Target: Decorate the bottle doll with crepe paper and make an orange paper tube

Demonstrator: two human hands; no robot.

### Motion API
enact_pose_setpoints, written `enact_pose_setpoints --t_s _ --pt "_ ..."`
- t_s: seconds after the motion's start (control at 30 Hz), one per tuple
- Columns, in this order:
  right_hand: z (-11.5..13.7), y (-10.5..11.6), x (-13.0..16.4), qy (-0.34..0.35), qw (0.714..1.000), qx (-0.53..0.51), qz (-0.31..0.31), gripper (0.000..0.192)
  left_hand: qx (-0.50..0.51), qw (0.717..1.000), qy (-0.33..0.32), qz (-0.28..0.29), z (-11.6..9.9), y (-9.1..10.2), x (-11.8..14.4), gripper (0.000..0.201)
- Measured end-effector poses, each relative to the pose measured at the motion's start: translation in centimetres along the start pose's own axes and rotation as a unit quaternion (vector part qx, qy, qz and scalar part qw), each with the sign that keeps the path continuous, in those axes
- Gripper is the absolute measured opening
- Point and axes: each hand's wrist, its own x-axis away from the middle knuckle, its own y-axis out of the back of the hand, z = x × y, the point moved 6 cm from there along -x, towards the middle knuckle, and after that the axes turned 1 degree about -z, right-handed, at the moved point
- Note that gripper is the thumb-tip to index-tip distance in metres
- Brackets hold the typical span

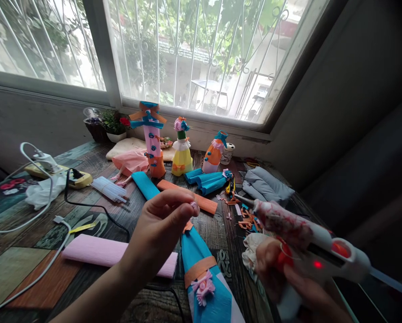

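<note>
Mid-frame, left hand (160, 224) pinches a tiny pink crepe-paper flower (194, 205) above the blue paper-wrapped cone (204, 273); lower right, right hand (285, 282) clenches a white plastic glue gun (308, 242); bare wood-patterned worktop (36, 278) lower left

One head-worn view looks forward and down across the tabletop (86, 215). It sits close over the near edge, facing the far window (201, 54).
</note>
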Motion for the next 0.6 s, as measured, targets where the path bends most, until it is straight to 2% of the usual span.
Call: enact_pose_setpoints --t_s 0.1,0.23,0.4,0.5,0.6 --pt "-1.2 1.6 -0.5 -0.05 0.996 -0.053 -0.055 0.024 0.009 1.0 0.007 0.0 0.1 0.1 0.0 0.008" --pt "-4.8 4.4 -1.2 -0.16 0.97 -0.143 -0.112 0.028 0.008 0.999 0.023 -0.027 0.3 0.3 -0.3 0.013" --pt "-9.7 7.0 -1.5 -0.233 0.949 -0.185 -0.107 0.028 -0.015 0.997 0.031 -0.066 1.0 1.0 -0.9 0.02" --pt "-11.6 8.4 -1.0 -0.258 0.944 -0.164 -0.125 0.024 -0.045 0.993 0.035 -0.102 1.9 2.6 -1.1 0.024" --pt "-12.0 9.4 -0.4 -0.267 0.942 -0.155 -0.13 0.023 -0.069 0.986 0.053 -0.142 3.1 5.1 -1.1 0.029"
